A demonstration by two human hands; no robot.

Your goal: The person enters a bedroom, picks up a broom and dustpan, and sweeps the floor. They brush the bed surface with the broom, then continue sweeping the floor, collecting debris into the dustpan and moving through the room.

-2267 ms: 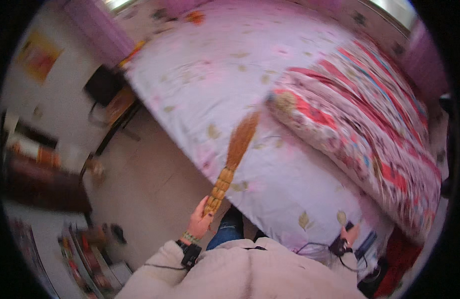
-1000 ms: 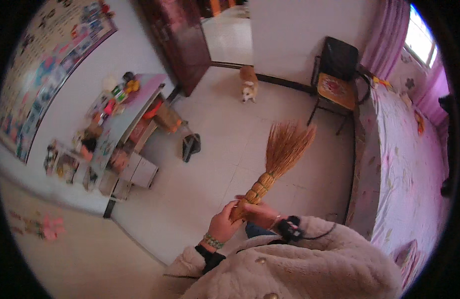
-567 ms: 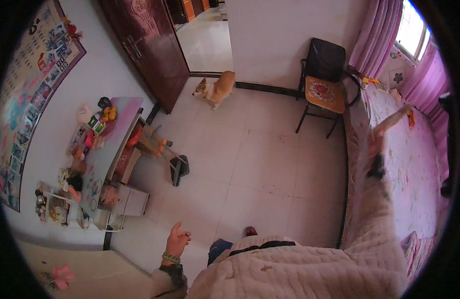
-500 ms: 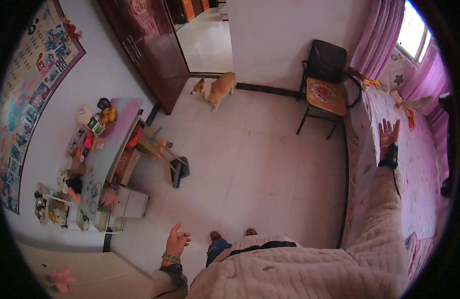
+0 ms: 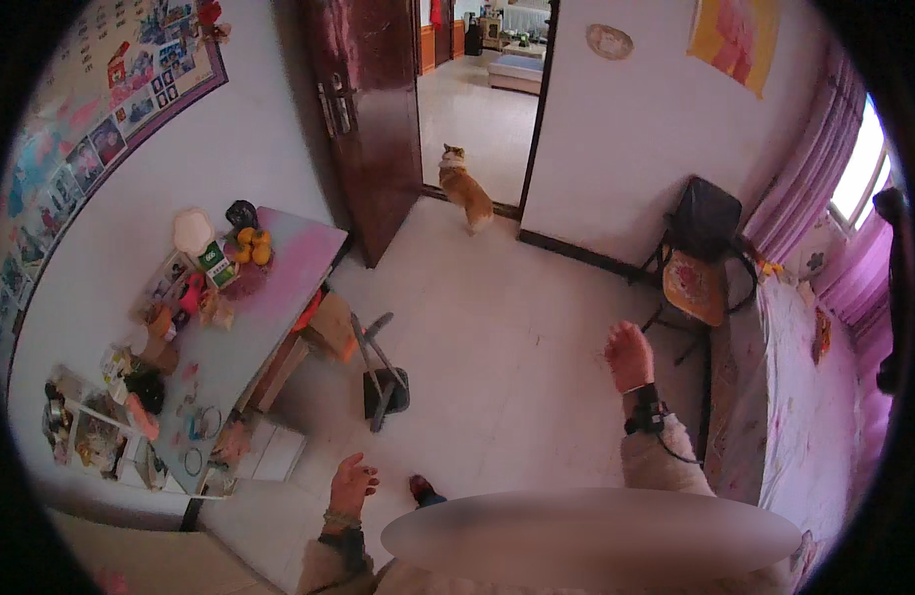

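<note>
Lettered poster [image 5: 92,124], green-labelled carton [image 5: 218,268] — left hand [image 5: 352,485] loosely curled.

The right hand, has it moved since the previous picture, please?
Yes: the right hand has moved left, away from the bed, and shows against the floor.

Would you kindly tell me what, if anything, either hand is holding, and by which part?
Nothing appears held: the bare left hand and bare right hand both look empty.
</note>
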